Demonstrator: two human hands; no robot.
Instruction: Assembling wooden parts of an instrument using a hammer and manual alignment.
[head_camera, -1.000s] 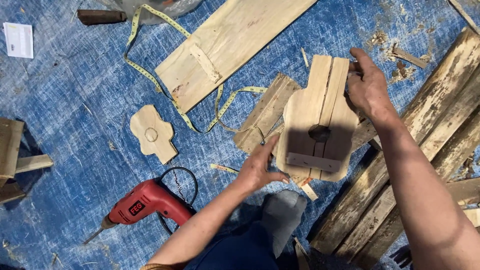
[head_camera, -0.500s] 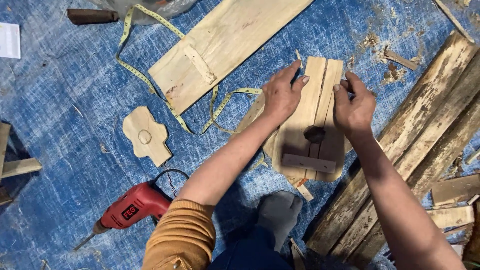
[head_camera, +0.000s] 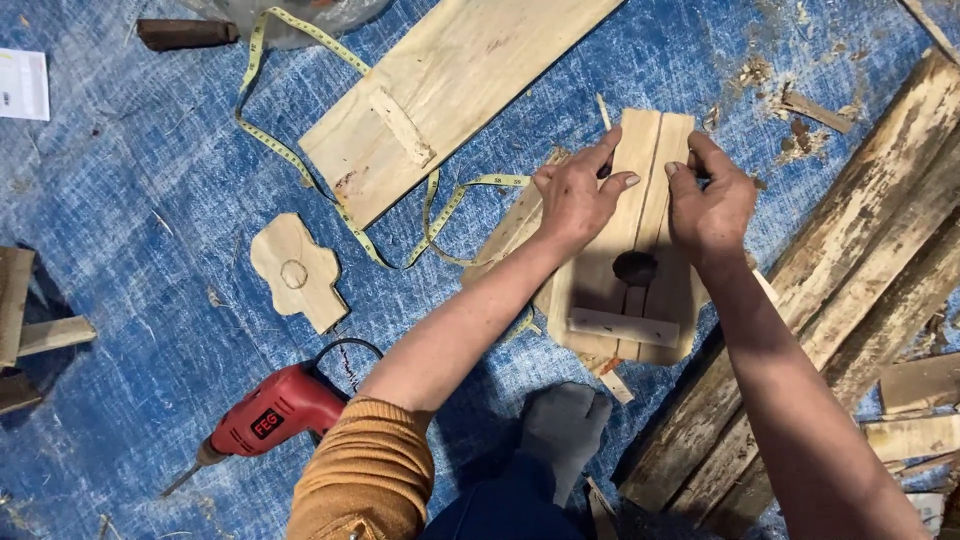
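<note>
A small wooden box (head_camera: 632, 300) made of pale boards, with a dark round hole in its face and a cross strip near its lower end, lies on a blue tarp (head_camera: 130, 200). My left hand (head_camera: 578, 190) grips its upper left edge, fingers curled over the top board. Gripping the upper right edge is my right hand (head_camera: 708, 200). Both hands hold the box near its far end. A grey-socked foot (head_camera: 562, 425) rests just below the box.
A red electric drill (head_camera: 268, 415) lies at lower left. A yellow tape measure (head_camera: 300, 165) winds past a long plank (head_camera: 450, 90). A cut-out wood shape (head_camera: 297, 270) lies left of centre. Weathered planks (head_camera: 850, 290) are stacked at the right; wood scraps sit at the left edge.
My left hand rose from the box's lower left edge to its upper left edge. My right hand shifted slightly down the upper right edge. The box now sits a little more upright.
</note>
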